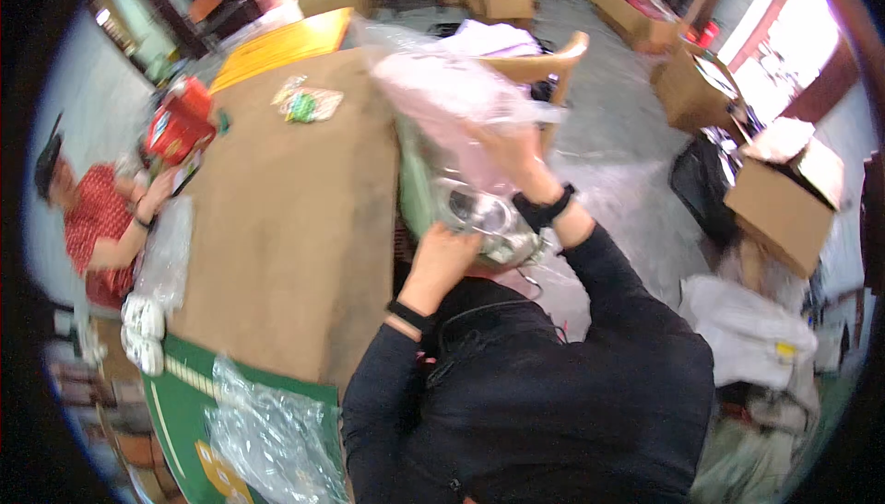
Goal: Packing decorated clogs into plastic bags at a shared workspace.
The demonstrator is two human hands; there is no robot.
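A pale pink bundle inside a clear plastic bag [433,80] lies beside the right edge of the brown-topped table, partly blurred. My right hand [518,156] rests against its near right side with the fingers stretched out. Closer to me, silvery, shiny items [479,212], perhaps shoes, sit under clear plastic. My left hand [444,260] is closed at the near edge of that plastic, its fingers curled and their tips partly hidden. Both wrists wear dark bands.
The brown tabletop [286,200] carries a small patterned packet [313,104]. White sneakers [143,334] and crumpled clear plastic [267,430] are at the near left. Another person [106,218] in red sits at the left. Cardboard boxes [784,200] stand on the right.
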